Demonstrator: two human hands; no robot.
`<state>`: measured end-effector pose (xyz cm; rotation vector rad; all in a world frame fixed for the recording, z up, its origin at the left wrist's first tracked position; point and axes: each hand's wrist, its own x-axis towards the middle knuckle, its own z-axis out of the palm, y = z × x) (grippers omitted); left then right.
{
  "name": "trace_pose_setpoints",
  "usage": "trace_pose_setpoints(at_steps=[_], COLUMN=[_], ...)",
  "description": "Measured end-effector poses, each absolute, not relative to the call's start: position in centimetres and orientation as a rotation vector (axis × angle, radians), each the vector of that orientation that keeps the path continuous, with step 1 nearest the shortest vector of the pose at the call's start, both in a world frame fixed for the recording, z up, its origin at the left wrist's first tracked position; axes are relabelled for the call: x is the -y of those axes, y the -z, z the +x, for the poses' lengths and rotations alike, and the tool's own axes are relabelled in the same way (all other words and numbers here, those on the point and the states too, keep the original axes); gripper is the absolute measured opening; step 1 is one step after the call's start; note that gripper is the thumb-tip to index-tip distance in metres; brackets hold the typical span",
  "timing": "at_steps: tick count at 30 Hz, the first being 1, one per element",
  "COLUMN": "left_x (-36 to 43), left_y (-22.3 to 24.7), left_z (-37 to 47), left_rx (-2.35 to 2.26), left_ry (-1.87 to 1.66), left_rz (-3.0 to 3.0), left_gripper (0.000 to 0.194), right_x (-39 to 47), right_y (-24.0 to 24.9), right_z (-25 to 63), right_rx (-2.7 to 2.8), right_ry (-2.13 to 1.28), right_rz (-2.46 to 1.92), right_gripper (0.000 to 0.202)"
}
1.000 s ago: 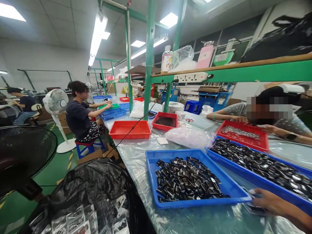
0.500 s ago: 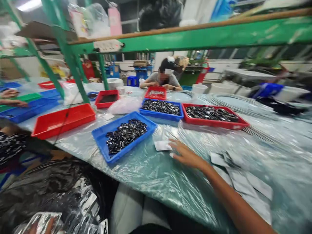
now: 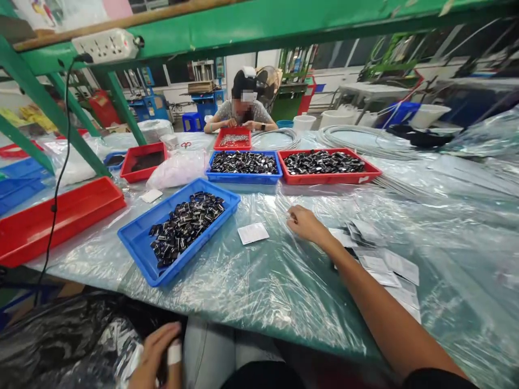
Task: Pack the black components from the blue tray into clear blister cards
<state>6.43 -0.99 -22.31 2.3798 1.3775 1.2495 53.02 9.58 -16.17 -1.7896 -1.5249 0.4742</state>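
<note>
My right hand (image 3: 304,222) hovers over or rests on the plastic-covered table (image 3: 259,281), its fingers curled together; whatever they pinch, if anything, is too small to tell. To its left a white packet (image 3: 253,233) lies flat and apart from it. Under my right forearm and beside it is a loose pile of white packets (image 3: 399,267). Low at the left, my left hand (image 3: 158,356) is over the black plastic bag (image 3: 73,335), fingers apart, with tape round one finger and nothing visible in it. A blue tray (image 3: 135,237) holds small black parts.
Farther back stand a blue tray (image 3: 243,177) and a red tray (image 3: 324,178) of black parts. An empty red tray (image 3: 60,216) is at the left. A person (image 3: 243,105) works across the table at a small red tray. A green beam (image 3: 284,32) with a power strip crosses above.
My right hand has drawn away from the white packet and its fingers have curled. My left hand has come up from the bag's silvery packets. The view has turned to the right.
</note>
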Motion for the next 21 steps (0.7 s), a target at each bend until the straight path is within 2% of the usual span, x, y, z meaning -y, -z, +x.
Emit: trace_pose_setpoints(at_steps=[3,6,8,12,16,21], left_x=[-5.3,-11.6,-14.7,-17.1,-16.6,-16.3], left_y=[19.4,17.7,17.9,19.7,20.4,20.0], left_z=[16.5,25.0,28.3,29.8,29.3,29.4], left_rx=[-1.085,-0.969,-0.951,-0.944,-0.956,-0.965], left_ry=[-1.116,-0.753,-0.538,-0.466,-0.461,-0.403], left_rz=[2.404,2.537,2.63,2.621,2.606,2.615], left_gripper=[0.03,0.052,0.056,0.043,0.044,0.034], right_x=[-9.4,-10.7,-12.4,-15.7,-17.0,-16.9], right_y=[14.4,13.6,13.8,14.9,16.2,17.4], right_z=[51.4,48.4,46.5,44.6,43.7,42.4], right_rx=[1.293,1.102,1.004,0.872,0.794,0.763], right_ry=[-0.593,-0.719,-0.774,-0.848,-0.905,-0.927], right_rz=[-1.533,-1.262,-1.132,-1.004,-0.979,-0.995], right_gripper=[0.008,0.017,0.023,0.032,0.041,0.048])
